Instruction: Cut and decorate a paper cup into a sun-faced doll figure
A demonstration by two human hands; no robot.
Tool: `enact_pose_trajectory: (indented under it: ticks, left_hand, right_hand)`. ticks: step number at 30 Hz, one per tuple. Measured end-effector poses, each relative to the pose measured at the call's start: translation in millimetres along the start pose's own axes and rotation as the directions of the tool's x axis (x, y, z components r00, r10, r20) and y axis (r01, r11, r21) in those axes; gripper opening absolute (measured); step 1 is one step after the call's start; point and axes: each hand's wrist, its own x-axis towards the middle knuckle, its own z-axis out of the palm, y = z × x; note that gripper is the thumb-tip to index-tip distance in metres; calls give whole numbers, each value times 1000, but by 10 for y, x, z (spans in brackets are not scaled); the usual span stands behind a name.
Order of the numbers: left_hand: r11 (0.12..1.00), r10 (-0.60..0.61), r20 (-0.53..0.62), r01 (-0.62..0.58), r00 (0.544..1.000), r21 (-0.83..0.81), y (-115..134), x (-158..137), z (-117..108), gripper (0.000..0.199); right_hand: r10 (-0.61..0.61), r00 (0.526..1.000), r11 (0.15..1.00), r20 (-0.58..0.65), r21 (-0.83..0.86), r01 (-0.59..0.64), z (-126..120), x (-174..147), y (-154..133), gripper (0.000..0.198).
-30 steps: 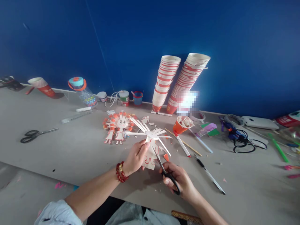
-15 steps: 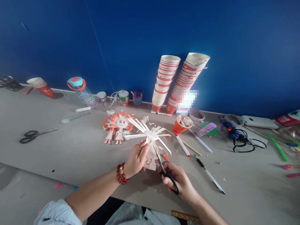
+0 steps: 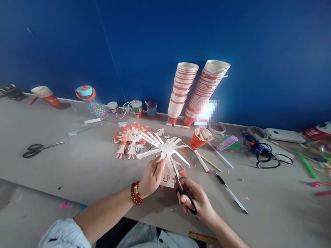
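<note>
Pinched in my left hand (image 3: 152, 175) is a white paper cutout (image 3: 166, 148), a round centre with thin strips fanning out and a wider piece below bearing red drawn outlines. My right hand (image 3: 195, 198) grips black-handled scissors (image 3: 184, 193), their blades lying against that lower piece beside the red lines. How far the blades are apart is hard to make out. Just behind to the left lie finished-looking paper dolls (image 3: 133, 143) with orange-tipped fringes round their heads. Small paper scraps (image 3: 160, 132) are scattered behind the cutout.
Two tall paper cup stacks (image 3: 181, 93) lean against the blue wall. An orange cup of scraps (image 3: 200, 137), a red marker (image 3: 201, 159), a pen (image 3: 230, 191) and a glue gun (image 3: 258, 144) lie rightward. Leftward are other scissors (image 3: 38, 149) and a bottle (image 3: 91, 101).
The paper's lower piece has shifted slightly to the right and turned a little against the scissors. Both hands keep their grip, and the view has moved slightly.
</note>
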Motion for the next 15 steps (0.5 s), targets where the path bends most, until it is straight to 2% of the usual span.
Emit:
enact_pose_trajectory:
  ticks: [4,11,15]
  left_hand:
    - [999,-20,27,21,999,-40,28,-9,14,33]
    - [995,96,-36,-97,995,-24,52,-19,41,33]
    - [996,46,-60,-51,997,-72,10,-44,62,28]
  right_hand:
    - [-19,1000,1000,7,11,18,1,6,6,48]
    - [-43,999,999,-27,-19,43,-7,-3,42,43]
    - [-49,998,999,-35,4,49,19,-3,28,43]
